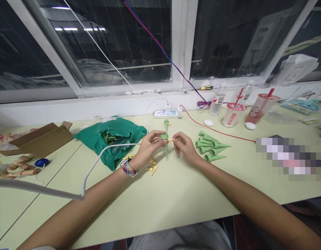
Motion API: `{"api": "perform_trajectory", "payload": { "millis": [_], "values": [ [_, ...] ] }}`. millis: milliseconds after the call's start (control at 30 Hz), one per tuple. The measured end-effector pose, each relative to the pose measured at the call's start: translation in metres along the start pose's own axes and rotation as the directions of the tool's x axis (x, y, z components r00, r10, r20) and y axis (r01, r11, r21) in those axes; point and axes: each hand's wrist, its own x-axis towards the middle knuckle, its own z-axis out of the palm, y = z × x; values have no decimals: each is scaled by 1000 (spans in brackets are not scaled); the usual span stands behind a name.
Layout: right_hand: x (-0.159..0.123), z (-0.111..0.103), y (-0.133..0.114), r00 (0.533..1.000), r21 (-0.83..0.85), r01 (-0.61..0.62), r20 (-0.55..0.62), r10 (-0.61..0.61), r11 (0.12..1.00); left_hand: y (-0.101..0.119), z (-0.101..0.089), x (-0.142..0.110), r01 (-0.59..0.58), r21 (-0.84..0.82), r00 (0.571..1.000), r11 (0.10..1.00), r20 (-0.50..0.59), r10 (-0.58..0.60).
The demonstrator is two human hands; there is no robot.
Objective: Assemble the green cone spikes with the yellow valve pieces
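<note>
My left hand [148, 147] grips a green plastic watering spike [165, 147] upright by its collar. My right hand [185, 146] pinches a small yellow plastic fitting [170, 140] against the top of that spike. Just behind them, an assembled spike [166, 125] with a yellow top stands on its tip or lies on the table. Several loose green spikes [208, 146] lie in a cluster right of my right hand. Several yellow fittings [152, 169] lie below my left wrist.
A green plastic bag [116, 139] and a cardboard box [38, 140] sit to the left, with a blue cap [41, 162] nearby. A white cable [98, 166] crosses my left forearm's side. A power strip [167, 114], bottles and two drink cups [233, 114] line the window edge.
</note>
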Motion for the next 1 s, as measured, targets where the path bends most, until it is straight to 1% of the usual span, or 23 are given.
{"api": "perform_trajectory", "payload": {
  "millis": [133,267,333,433,500,567,633,733,833,933,1000],
  "values": [
    [1,0,0,999,-40,20,45,-18,999,0,1,-1,-8,19,1000,1000,10,8],
    [2,1,4,998,-53,-34,54,36,998,1,2,0,-32,46,999,998,13,32],
    [1,2,3,997,-39,-41,57,43,998,1,2,0,-29,47,1000,998,6,28],
    [-1,2,-1,998,-33,-1,56,3,999,1,2,-1,-3,33,1000,999,8,2],
    [-2,2,-3,998,-72,32,50,-28,997,0,3,-1,-1,28,1000,1000,25,0],
    [-1,2,-2,998,-118,47,43,-42,992,0,4,-2,-23,42,999,999,29,21],
    [0,2,0,999,-138,32,42,-26,990,0,4,-2,-52,67,999,996,20,50],
    [1,3,4,998,-117,-29,52,35,993,1,5,-3,-71,84,997,994,4,71],
    [2,3,3,997,-65,-56,47,59,996,3,4,-3,-26,64,1000,998,6,25],
    [1,2,0,998,-42,-29,60,31,999,2,3,-3,39,30,999,999,7,-40],
    [0,2,-2,998,-50,-3,66,6,999,0,2,-3,56,10,998,998,7,-56]
  ]
}}
